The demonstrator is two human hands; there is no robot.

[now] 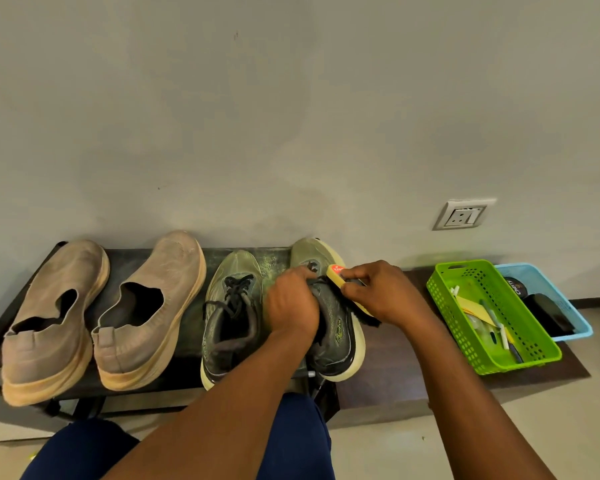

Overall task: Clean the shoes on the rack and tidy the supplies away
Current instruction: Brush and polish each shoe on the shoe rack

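Two pairs of shoes stand on a low dark rack (187, 327): tan slip-ons (59, 313) at the left and grey-green laced sneakers at the right. My left hand (291, 303) grips the top of the right sneaker (336, 341) at its laces. My right hand (378, 292) holds a wooden shoe brush (336, 277) with black bristles against that sneaker's outer side. The left sneaker (229, 317) stands untouched beside it.
A green basket (440, 299) with pens and papers sits on a brown mat to the right, a blue basket (575, 317) with a polish tin and a black item behind it. A wall socket (463, 214) is above. My knees are below the rack.
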